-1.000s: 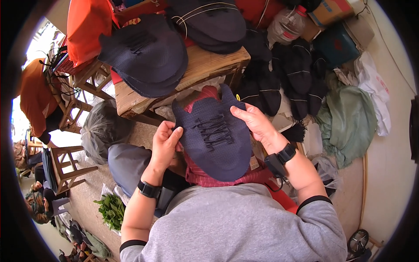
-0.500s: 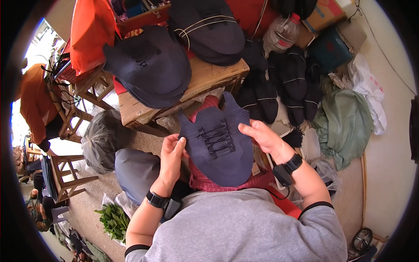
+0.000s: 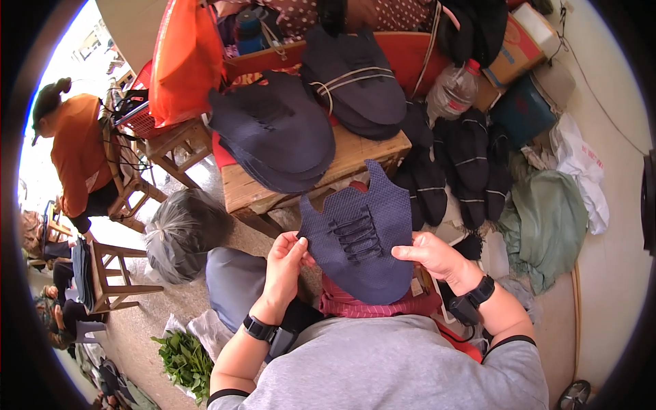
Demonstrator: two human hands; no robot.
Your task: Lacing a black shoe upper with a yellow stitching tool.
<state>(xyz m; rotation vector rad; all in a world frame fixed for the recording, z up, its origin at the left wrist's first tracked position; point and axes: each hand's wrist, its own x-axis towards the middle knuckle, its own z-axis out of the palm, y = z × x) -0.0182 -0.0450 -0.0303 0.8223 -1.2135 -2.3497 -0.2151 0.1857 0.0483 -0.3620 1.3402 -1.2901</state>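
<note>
We hold one navy mesh shoe upper (image 3: pixel 335 260) in front of the torso, above a dark red striped cloth (image 3: pixel 342 302), with its rounded end toward us and its two-pronged end toward the tabletop (image 3: pixel 372 152). Dark lacing crosses its middle.

The left grip (image 3: pixel 283 263) pinches the left edge between thumb and fingers. The right grip (image 3: pixel 441 260) clasps the right edge, thumb on the face; its fingers are partly hidden.

The tabletop is bare-grained wood along its near edge. On it we locate a loose stack of navy uppers (image 3: pixel 273 137) at left and, beside it, a cord-tied bundle (image 3: pixel 355 82). To the right, below tabletop level, we find dark bundles (image 3: pixel 471 157), a clear bottle (image 3: pixel 452 92) with a red cap, and a green sack (image 3: pixel 543 222) near the wall (image 3: pixel 615 225).

To our left, a grey plastic bag (image 3: pixel 179 239) and leafy greens (image 3: pixel 184 362) rest on the floor (image 3: pixel 143 328). Beyond them stands a wooden stool (image 3: pixel 123 290); farther back we see a person in an orange top (image 3: pixel 82 147).
</note>
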